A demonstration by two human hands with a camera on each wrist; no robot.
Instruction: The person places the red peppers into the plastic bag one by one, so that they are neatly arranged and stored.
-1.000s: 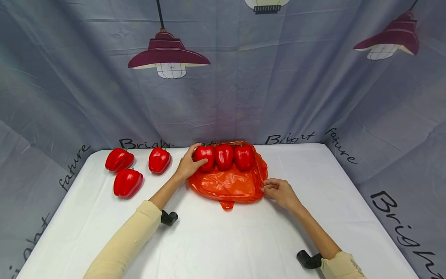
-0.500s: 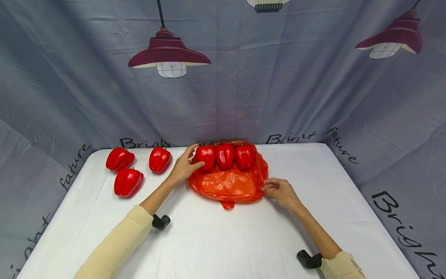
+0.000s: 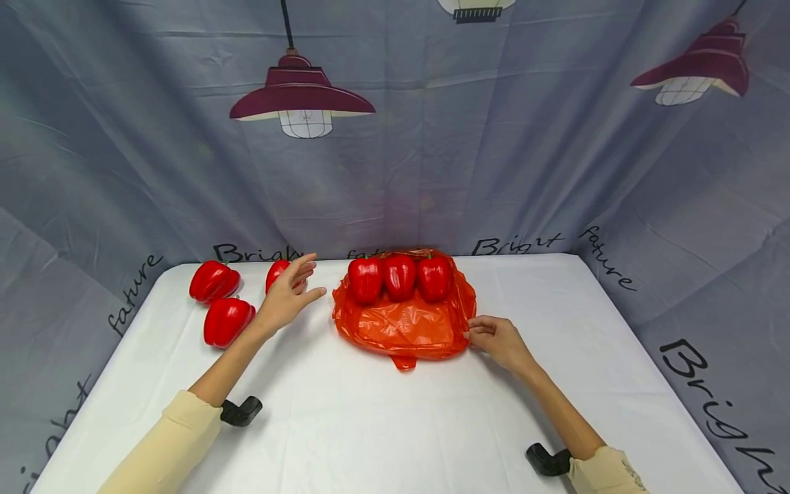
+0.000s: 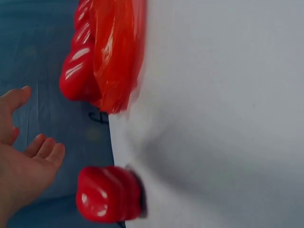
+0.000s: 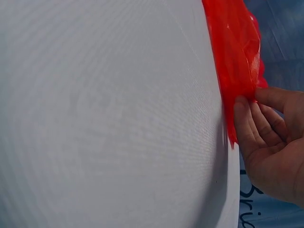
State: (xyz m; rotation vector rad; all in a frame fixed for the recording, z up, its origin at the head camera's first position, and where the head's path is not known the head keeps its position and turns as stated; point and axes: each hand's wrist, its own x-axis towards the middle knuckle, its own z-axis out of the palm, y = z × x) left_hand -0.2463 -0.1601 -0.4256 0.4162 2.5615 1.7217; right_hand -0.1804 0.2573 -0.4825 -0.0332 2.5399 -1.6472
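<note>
My left hand (image 3: 282, 300) hovers empty, thumb and fingers spread, partly covering a red bell pepper (image 3: 275, 273). That pepper (image 4: 107, 194) also shows below the hand in the left wrist view. Three red bell peppers (image 3: 400, 277) lie in a row on the far part of an orange-red plastic bag (image 3: 404, 329). At the right edge of the bag, my right hand (image 3: 501, 341) pinches the film between thumb and fingertips, as the bag (image 5: 232, 52) shows in the right wrist view.
Two more red bell peppers, one behind (image 3: 212, 281) and one in front (image 3: 227, 322), lie at the far left of the white table (image 3: 395, 425). A grey printed curtain (image 3: 407, 171) stands along the back and sides. Black wrist mounts stick out from both arms.
My left hand has let go of the leftmost pepper on the bag and moved left, over to the loose pepper. The right hand stays at the bag's edge.
</note>
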